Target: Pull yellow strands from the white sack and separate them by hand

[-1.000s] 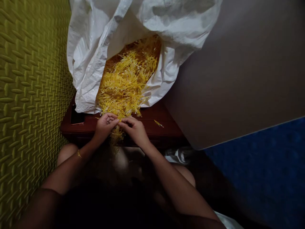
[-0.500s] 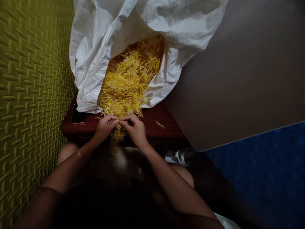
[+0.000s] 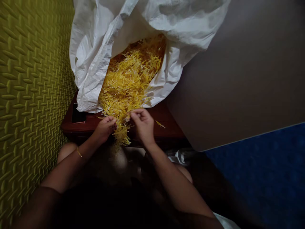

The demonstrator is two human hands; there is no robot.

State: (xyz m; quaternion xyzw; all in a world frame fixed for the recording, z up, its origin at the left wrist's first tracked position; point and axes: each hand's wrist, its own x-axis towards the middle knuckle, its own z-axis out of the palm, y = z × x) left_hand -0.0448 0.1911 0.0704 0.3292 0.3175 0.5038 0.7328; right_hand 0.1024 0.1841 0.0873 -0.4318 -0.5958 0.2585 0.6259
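A heap of thin yellow strands with whitish tips [image 3: 130,81] spills from the mouth of a white woven sack [image 3: 92,66]. Part of the heap trails over the front edge of a dark red surface. My left hand [image 3: 105,128] is closed in a pinch at the left side of this trailing bunch; what lies between its fingertips is too small to make out. On the other side, my right hand [image 3: 143,124] pinches yellow strands at the heap's front edge, thumb against forefinger. A gap separates the two hands, with strands between them.
A dark phone [image 3: 78,113] lies left on the red surface [image 3: 166,119]. One loose strand piece [image 3: 160,124] sits to the right. A yellow textured wall [image 3: 30,95] rises close at left, a large grey panel [image 3: 238,70] at right. Blue textured material [image 3: 267,162] shows beyond the panel.
My hands were together at the fingertips and have moved apart. The right hand has gone right and slightly up to the heap's edge; the left stays almost in place.
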